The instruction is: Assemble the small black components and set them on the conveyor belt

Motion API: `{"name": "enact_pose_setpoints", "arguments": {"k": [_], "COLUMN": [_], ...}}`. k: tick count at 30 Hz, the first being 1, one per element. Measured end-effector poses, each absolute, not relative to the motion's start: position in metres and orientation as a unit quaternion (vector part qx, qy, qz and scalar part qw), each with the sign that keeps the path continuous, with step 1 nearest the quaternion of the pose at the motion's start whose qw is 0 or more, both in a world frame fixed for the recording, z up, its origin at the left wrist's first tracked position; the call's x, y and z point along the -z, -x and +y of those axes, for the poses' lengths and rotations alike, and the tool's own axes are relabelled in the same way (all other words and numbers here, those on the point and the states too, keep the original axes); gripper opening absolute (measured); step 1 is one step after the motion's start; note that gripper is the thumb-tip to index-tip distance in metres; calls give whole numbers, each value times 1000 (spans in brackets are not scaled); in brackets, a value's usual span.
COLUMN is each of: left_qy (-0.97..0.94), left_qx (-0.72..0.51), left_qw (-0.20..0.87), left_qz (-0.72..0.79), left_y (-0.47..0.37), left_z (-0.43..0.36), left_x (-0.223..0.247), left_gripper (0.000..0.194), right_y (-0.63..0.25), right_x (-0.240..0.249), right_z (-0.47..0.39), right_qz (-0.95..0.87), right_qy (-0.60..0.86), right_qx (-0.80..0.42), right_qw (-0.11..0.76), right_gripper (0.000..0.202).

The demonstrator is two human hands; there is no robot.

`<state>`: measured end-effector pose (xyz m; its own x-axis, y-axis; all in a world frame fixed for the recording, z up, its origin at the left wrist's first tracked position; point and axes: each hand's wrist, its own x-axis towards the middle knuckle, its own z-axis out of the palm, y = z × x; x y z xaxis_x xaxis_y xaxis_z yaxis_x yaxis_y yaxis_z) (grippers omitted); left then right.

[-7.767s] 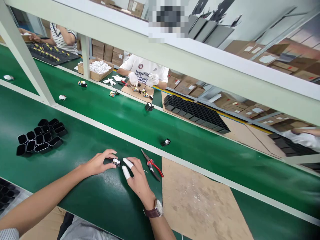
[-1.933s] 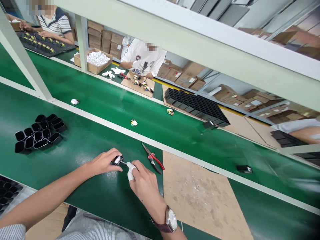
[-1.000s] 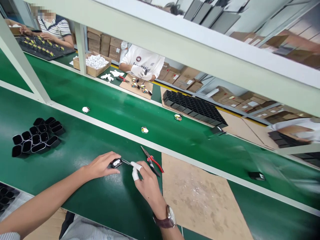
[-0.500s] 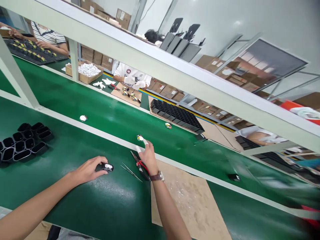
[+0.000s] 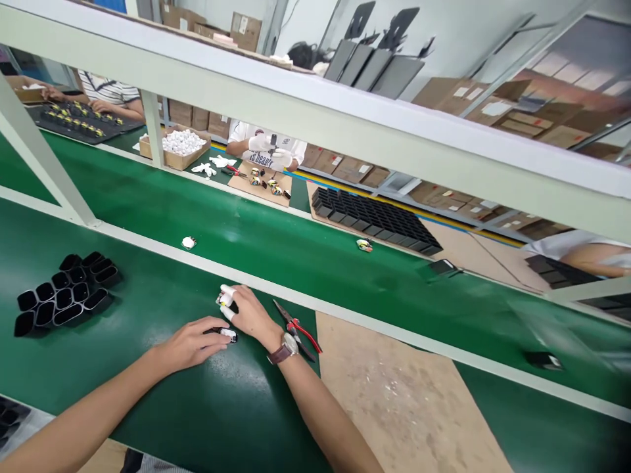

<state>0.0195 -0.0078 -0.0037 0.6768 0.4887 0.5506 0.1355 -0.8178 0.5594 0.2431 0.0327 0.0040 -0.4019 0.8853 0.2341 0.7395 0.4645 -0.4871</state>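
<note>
- Left hand (image 5: 190,343): lies flat on the green tabletop (image 5: 148,394), fingers curled about a small black part (image 5: 223,333) with a white face; the part rests on the tabletop at the fingertips, just below the right hand.
- Right hand (image 5: 249,314): crossed over to the left, wearing two white finger cots (image 5: 227,290); these fingertips pinch a second small part with a white top (image 5: 225,301), close to the white rail (image 5: 345,315) that borders the belt. A brown-strapped wristwatch (image 5: 282,347) sits on this wrist.
- One pair of red-handled pliers (image 5: 297,323) lies on the tabletop just beside the right wrist, at the edge of one brown cardboard sheet (image 5: 409,401).
- One cluster of empty black shells (image 5: 64,293), twelve as far as can be counted, stands well apart to the left.
- Conveyor belt (image 5: 305,249): two small white-topped parts (image 5: 188,242) (image 5: 364,245) and two black parts (image 5: 442,265) (image 5: 541,359) lie on it, well apart from one another.
- Far side: one large black tray of cells (image 5: 374,215); one cardboard box of white pieces (image 5: 180,146); a person in white gloves (image 5: 269,150) holds a dark part; a second person's hands (image 5: 98,105) work at a tray of yellow-tipped parts (image 5: 79,120).
</note>
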Motion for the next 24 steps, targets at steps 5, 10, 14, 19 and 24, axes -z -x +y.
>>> {"name": "enact_pose_setpoints", "arguments": {"k": [5,10,14,19,24], "left_qy": [-890,-884,-884,-766,-366], "left_qx": [-349,-365,-344,-378,-439], "left_qw": [225,216,233,430,727], "left_qz": [188,197,212,291,381], "left_y": [-24,-23,-24,-36,-32], "left_z": [-11,-10,-13,-7,15], "left_x": [0,1,-2,-9,-17], "left_gripper": [15,13,16,7,22], "right_y": [-261,-306,-322,-315,-301], "right_x": [-22,-15,8,7,1], "right_z": [-13,-70,-91,-78,-75], "right_qz": [-809,-795,-789,-781,-781], "right_qy": [510,571,585,590,563], "right_qx": [-131,-57,-11,59,94], "right_qw": [261,197,189,198,254], "right_gripper": [37,40,44,44,32]}}
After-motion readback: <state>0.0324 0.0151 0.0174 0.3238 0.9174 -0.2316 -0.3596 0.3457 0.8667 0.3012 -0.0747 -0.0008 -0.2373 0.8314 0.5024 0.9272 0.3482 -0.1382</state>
